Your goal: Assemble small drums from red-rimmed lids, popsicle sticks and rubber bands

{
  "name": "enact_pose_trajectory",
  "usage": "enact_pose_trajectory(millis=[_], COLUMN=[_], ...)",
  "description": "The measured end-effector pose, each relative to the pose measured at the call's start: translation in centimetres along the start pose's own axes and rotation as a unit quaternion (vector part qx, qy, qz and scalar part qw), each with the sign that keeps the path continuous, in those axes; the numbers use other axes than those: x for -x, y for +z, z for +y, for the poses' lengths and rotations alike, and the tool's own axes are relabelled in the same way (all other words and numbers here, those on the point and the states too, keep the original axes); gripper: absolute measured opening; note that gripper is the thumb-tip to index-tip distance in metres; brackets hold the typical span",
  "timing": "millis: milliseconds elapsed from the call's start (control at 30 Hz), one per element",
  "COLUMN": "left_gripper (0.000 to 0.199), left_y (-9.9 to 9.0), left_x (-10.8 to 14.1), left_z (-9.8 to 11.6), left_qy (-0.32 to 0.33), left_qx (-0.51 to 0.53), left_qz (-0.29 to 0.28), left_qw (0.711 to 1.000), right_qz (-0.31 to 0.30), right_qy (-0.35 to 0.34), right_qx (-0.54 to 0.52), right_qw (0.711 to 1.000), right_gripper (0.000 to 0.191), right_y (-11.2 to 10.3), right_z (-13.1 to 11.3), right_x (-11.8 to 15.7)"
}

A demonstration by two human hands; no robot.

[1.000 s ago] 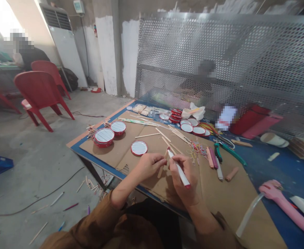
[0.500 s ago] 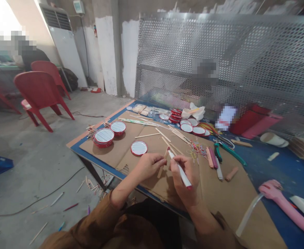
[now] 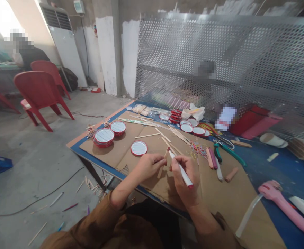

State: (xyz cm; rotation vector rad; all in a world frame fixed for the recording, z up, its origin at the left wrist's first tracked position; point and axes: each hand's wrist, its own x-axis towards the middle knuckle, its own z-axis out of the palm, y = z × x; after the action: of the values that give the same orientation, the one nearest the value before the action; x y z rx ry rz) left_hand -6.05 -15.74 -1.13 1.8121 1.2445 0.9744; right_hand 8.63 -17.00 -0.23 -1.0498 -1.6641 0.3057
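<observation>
My left hand pinches a flat wooden stick that slants up and away over the cardboard. In my right hand is a white marker with a red end, gripped like a pen. The marker's far tip meets or nearly meets the upper end of the stick; I cannot tell which. Just beyond my left hand lies a round red-rimmed disc with a white face. More such discs are stacked to the left, with thin sticks behind them. Several loose wooden sticks lie beyond my hands.
Right of my hands lie coloured strings, clay-like sticks, green-handled pliers and a pink glue gun. More red-rimmed discs sit at the back, before a perforated metal screen. Red chairs and a seated person are at left.
The back end of the marker has tilted slightly down and to the right in my right hand. My left hand and the stick look almost the same.
</observation>
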Motion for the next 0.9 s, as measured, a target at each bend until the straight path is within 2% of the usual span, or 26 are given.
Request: enact_pose_trajectory(millis=[333,800,900], left_gripper=[0.032,0.030,0.032], left_y=[0.05,-0.10,-0.10], left_x=[0.05,0.05,0.05], left_z=[-0.05,0.22,0.23], left_qy=[0.003,-0.004,-0.007], left_qx=[-0.008,-0.011,-0.019], left_qz=[0.003,-0.004,-0.002], left_qw=[1.000,1.000,1.000], right_qz=[-0.011,0.001,-0.014], right_qy=[-0.014,-0.005,0.002], right_qx=[0.018,0.001,-0.002], right_qw=[1.000,1.000,1.000], right_gripper=[0.010,0.009,0.009], right_y=[-0.02,0.00,-0.04], right_z=[-0.07,-0.09,-0.05], right_x=[-0.18,-0.23,-0.19])
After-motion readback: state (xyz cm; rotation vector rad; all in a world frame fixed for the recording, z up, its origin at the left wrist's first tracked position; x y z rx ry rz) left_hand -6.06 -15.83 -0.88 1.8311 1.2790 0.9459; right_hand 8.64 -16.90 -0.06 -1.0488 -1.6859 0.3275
